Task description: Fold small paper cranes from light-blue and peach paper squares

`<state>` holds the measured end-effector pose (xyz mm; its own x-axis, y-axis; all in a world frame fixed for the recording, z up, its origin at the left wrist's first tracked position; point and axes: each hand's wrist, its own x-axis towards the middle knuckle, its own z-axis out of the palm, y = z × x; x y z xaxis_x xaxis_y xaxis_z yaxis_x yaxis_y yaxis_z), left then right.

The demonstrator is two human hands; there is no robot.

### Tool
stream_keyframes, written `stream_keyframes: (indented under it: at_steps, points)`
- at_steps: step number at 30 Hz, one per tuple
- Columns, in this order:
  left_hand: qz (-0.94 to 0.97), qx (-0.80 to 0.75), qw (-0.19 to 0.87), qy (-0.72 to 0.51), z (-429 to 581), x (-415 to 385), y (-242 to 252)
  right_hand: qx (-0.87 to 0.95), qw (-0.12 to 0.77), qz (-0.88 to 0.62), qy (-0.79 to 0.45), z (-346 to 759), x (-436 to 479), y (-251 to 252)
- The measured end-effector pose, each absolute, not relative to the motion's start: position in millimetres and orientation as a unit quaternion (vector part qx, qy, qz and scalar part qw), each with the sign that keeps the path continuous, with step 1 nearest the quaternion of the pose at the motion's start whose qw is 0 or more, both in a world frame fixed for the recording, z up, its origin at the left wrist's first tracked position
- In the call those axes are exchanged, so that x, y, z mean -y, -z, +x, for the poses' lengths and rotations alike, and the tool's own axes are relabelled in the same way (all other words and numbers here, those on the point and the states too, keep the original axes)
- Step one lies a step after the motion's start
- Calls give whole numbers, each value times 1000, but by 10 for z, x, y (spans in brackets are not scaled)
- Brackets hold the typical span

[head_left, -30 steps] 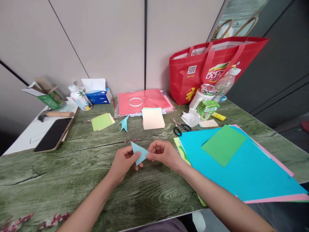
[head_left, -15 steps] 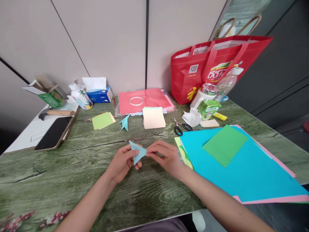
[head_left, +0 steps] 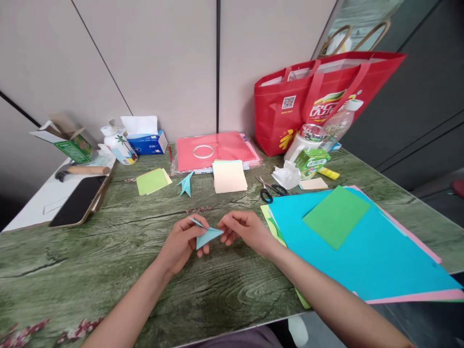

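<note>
Tabletop (head_left: 152, 299): green wood grain with printed blossoms, reaching back to a pale wall (head_left: 163, 63) at the far side.
Folded paper (head_left: 209, 237): light blue, raised above the near middle of the tabletop, with one sharp point facing right and another edge sticking out at the far side of our left fingers.
Left hand (head_left: 181, 244): we have the thumb pressed on top of the folded paper and the other fingers tucked beneath, closed on it with only the layers between them.
Right hand (head_left: 246, 232): our fingers are half curled, tips right by the sharp point; we cannot tell whether they touch it or stand just off.
Holding it well: we judge that the left grip should stay firm but light, since thin layers may slip or buckle if squeezed hard.
Shaping the point: we would line the edges up first, then pinch from the tip inward with the right fingertips, so that the crease comes out sharp and not skewed.
Paper figure (head_left: 186, 184): light blue as well, with slim pointed arms, lying farther off and slightly left of our hands.
Loose paper: we see a green stack (head_left: 150, 181) far left, a peach stack (head_left: 229, 176) in the far middle by a red folder (head_left: 217, 140), and a big blue sheet (head_left: 348, 266) on the right.
Scissors (head_left: 267, 185): lying far right of our hands, near the big blue sheet.
</note>
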<state>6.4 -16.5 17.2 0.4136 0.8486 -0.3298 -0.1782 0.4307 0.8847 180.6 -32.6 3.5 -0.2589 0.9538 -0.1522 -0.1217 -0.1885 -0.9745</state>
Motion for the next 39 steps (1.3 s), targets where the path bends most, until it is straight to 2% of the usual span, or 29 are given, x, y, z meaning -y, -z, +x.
stream_keyframes:
  at_steps: [3, 8, 14, 18, 24, 32, 39]
  points:
    - [452, -406, 717, -341, 61, 188, -182, 365, 344, -418, -757, 1827, 295, -14]
    - [515, -399, 683, -329, 63, 209, -150, 328, 299, -415, -794, 1844, 291, 10]
    - [540, -418, 656, -321, 61, 210, -120, 431, 324, -438, -719, 1824, 310, -2]
    - [571, -427, 626, -315, 64, 194, -95, 477, 310, -436, -697, 1824, 314, -23]
    - [576, -456, 606, -304, 92, 177, -103, 434, 359, -456, -689, 1834, 280, 30]
    - [562, -499, 586, -303, 108, 192, -109, 373, 362, -452, -725, 1822, 272, 75]
    - [535, -506, 602, -309, 132, 217, -81, 399, 361, -455, -709, 1795, 283, 75]
